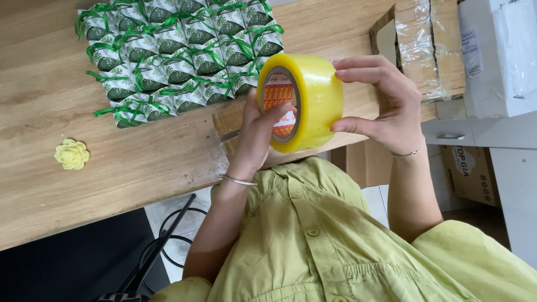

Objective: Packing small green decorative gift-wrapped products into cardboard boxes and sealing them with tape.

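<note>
From the head camera, both hands hold one big roll of yellow see-through tape (302,102) up in the air, just above the edge of the wooden table (45,184). The left hand (258,131) is curled around the near side of the roll, and its thumb pokes into the hole in the middle. The right hand (386,103) is bent around the far side, with its fingertips pressed on the smooth outside. Both hands are half closed on the roll.

It looks like the hands are feeling for the loose end of the tape. To do that well, I think it helps to turn the roll slowly and slide a fingernail along the outside — the end is hard to see on shiny tape.

Inside the roll sits a round paper label in red and orange. On the table, far from the body, stands a neat block of little white and green gift boxes (179,56) tied with green ribbon. A stack of flat brown cardboard (425,45) wrapped in clear plastic lies near the right hand — beside it is a white box (498,56). A small yellow flower (71,154) lies alone on the table.
</note>
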